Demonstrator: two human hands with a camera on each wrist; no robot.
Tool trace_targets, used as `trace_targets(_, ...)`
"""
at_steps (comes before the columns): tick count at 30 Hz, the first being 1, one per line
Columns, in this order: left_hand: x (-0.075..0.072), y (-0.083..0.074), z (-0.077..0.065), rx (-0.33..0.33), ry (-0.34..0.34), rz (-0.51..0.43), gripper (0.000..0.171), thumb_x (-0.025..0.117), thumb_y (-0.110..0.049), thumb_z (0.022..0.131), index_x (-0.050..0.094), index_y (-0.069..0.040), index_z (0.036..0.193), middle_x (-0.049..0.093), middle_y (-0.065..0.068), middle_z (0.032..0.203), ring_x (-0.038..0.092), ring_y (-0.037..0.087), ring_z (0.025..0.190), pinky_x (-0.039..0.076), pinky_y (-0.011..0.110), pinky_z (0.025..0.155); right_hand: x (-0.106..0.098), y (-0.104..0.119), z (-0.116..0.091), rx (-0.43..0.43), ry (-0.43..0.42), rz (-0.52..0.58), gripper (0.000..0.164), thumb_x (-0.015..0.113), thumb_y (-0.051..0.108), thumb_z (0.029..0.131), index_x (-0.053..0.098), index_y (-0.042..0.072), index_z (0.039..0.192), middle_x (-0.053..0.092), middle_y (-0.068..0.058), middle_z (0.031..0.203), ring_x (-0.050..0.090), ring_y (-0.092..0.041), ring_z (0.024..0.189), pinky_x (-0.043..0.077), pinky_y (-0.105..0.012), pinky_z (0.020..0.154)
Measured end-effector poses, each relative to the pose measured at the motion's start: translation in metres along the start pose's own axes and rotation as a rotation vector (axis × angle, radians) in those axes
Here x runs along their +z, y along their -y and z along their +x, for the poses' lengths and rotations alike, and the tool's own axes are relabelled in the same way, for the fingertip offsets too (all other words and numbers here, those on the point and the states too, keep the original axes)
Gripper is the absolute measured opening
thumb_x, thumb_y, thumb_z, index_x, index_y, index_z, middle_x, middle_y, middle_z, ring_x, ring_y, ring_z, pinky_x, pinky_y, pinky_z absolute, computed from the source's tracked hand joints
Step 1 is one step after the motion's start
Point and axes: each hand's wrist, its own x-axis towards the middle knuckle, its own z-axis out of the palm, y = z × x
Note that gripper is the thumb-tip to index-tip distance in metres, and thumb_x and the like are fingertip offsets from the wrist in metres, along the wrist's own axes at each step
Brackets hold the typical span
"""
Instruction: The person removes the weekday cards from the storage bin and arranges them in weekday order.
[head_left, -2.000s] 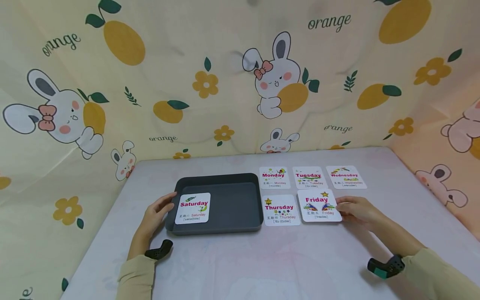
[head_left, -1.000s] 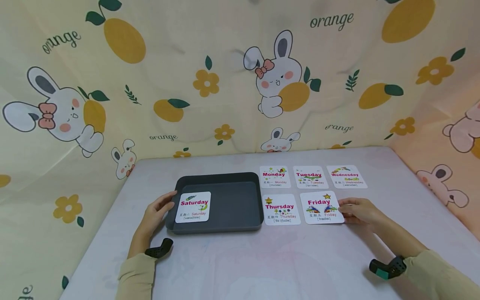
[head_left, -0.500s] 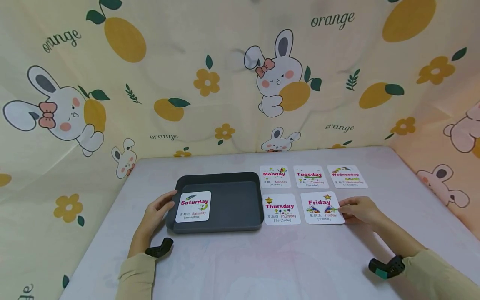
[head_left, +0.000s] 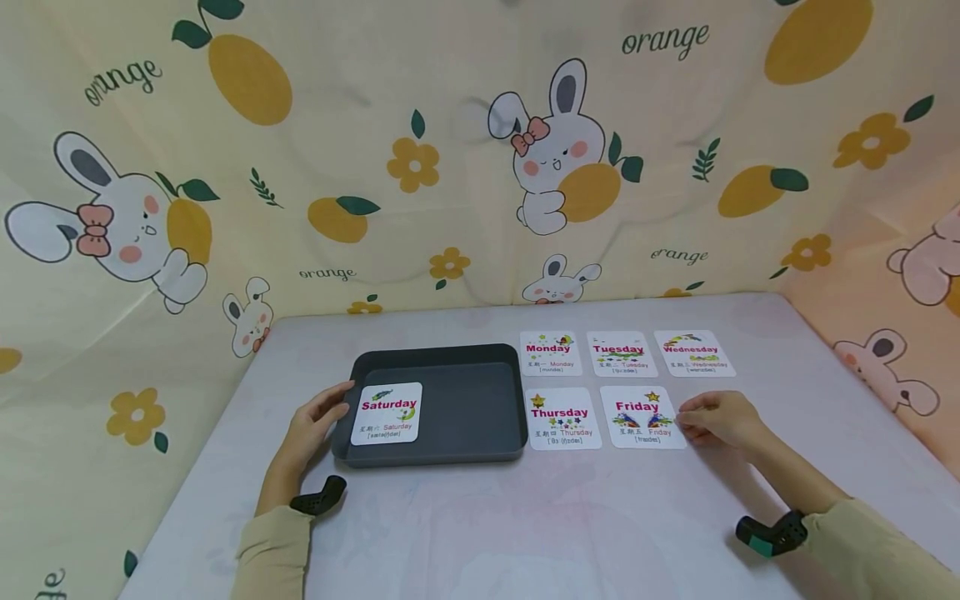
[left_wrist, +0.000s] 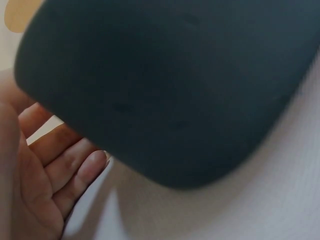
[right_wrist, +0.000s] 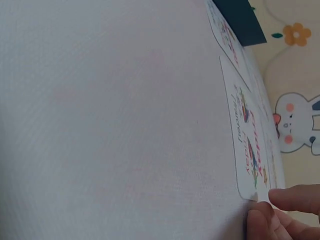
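A dark grey tray [head_left: 450, 457] stands on the left half of the table, with a white Saturday card [head_left: 387, 413] inside at its left end. My left hand [head_left: 307, 429] holds the tray's left edge. In the left wrist view the tray's dark surface [left_wrist: 165, 95] covers some of the fingers. To the right of the tray lies the Friday card [head_left: 642, 418], flat, beside the Thursday card [head_left: 563, 419]. My right hand [head_left: 723, 422] is at the Friday card's right edge. In the right wrist view its fingertips [right_wrist: 277, 199] are close to the card's corner, not gripping it.
Behind the front row lie the Monday card [head_left: 551, 354], Tuesday card [head_left: 622, 354] and Wednesday card [head_left: 694, 354]. A white cloth covers the table [head_left: 480, 533]. A patterned curtain [head_left: 450, 83] rises at the back and both sides.
The right hand has set the Friday card down, shifting it slightly right, then let go of it. It now lies flat in line with Thursday. The left hand has stayed at the tray.
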Motion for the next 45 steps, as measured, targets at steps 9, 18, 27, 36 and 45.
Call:
trace_targets(9,0.000,-0.001,0.000,0.017,0.001,0.003,0.047,0.051,-0.028,0.100,0.043,-0.015,0.145,0.040,0.008,0.155,0.035,0.026,0.144,0.029,0.047,0.121,0.010,0.010,-0.001,-0.030,-0.003,0.024,0.039,0.063,0.020,0.091,0.059,-0.013,0.113,0.067,0.003,0.073,0.061,-0.010,0.067,0.056,-0.021,0.060)
trace_targets(18,0.001,0.000,-0.001,0.008,0.000,-0.009,0.047,0.051,-0.026,0.100,0.043,-0.015,0.144,0.039,0.008,0.155,0.034,0.027,0.145,0.027,0.048,0.121,0.025,0.025,-0.004,-0.049,0.022,0.095,0.036,0.063,0.017,0.091,0.060,-0.012,0.112,0.070,0.001,0.078,0.064,-0.009,0.067,0.058,-0.022,0.063)
trace_targets(27,0.000,0.001,-0.001,0.012,0.000,-0.002,0.047,0.051,-0.027,0.100,0.043,-0.015,0.144,0.039,0.008,0.155,0.034,0.026,0.145,0.028,0.047,0.121,0.036,0.037,-0.005,-0.055,0.041,0.126,0.034,0.064,0.018,0.091,0.062,-0.009,0.111,0.069,0.002,0.078,0.063,-0.011,0.069,0.059,-0.021,0.065)
trace_targets(36,0.001,0.000,-0.001,0.010,-0.005,0.002,0.046,0.051,-0.024,0.100,0.044,-0.014,0.144,0.040,0.009,0.155,0.034,0.027,0.145,0.028,0.048,0.121,0.046,0.048,-0.004,-0.063,0.081,0.131,0.033,0.064,0.018,0.091,0.063,-0.008,0.111,0.070,0.002,0.082,0.062,-0.009,0.070,0.058,-0.021,0.065)
trace_targets(45,0.001,0.000,0.000,0.013,-0.006,-0.002,0.046,0.051,-0.025,0.100,0.044,-0.014,0.144,0.040,0.010,0.155,0.035,0.028,0.144,0.028,0.050,0.121,0.055,0.060,-0.006,-0.084,0.113,0.144,0.035,0.060,0.019,0.093,0.062,-0.009,0.114,0.069,0.003,0.079,0.062,-0.010,0.069,0.058,-0.021,0.065)
